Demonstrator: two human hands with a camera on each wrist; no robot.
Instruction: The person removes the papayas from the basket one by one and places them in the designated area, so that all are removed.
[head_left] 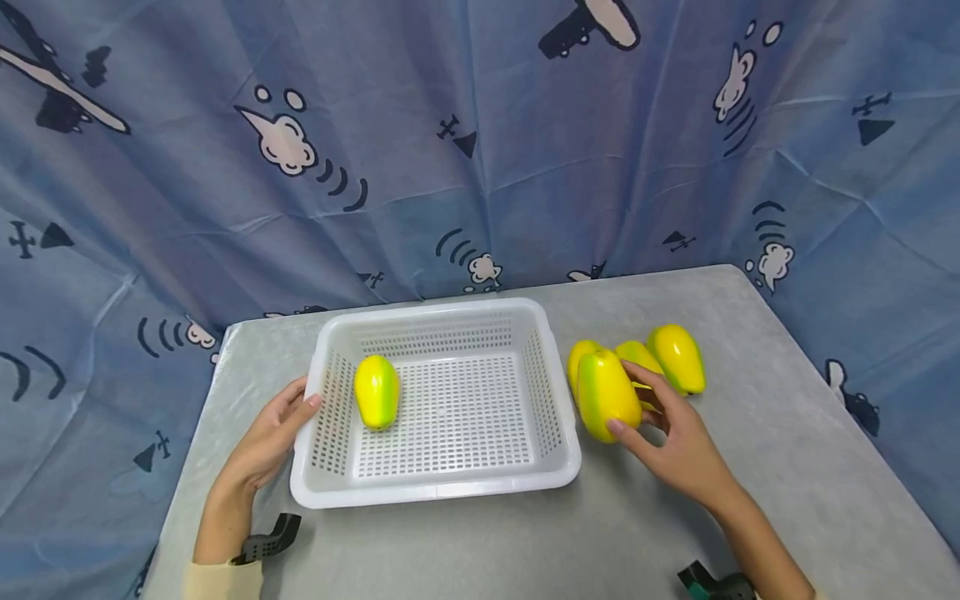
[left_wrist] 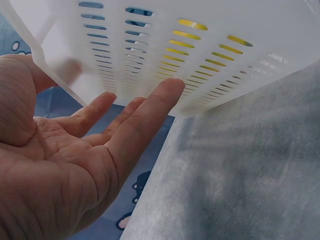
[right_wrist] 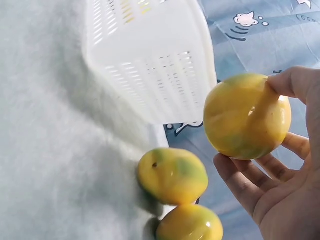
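A white plastic basket [head_left: 442, 493] with slotted walls stands on the table, one yellow-green papaya [head_left: 377, 392] lying inside near its left end. My left hand [head_left: 270, 437] holds the basket's left side, thumb over the rim; in the left wrist view the fingers [left_wrist: 145, 117] lie along the outer wall. To the basket's right, my right hand [head_left: 678, 442] grips another papaya [head_left: 606, 396] between thumb and fingers. In the right wrist view this held papaya [right_wrist: 247, 117] is raised above the table. Behind it are three more papayas [head_left: 677, 358], two of them partly hidden.
A grey table [head_left: 480, 550] carries everything. Blue patterned cloth [head_left: 480, 167] hangs along its back and sides. Dark wrist devices [head_left: 270, 540] sit on both forearms.
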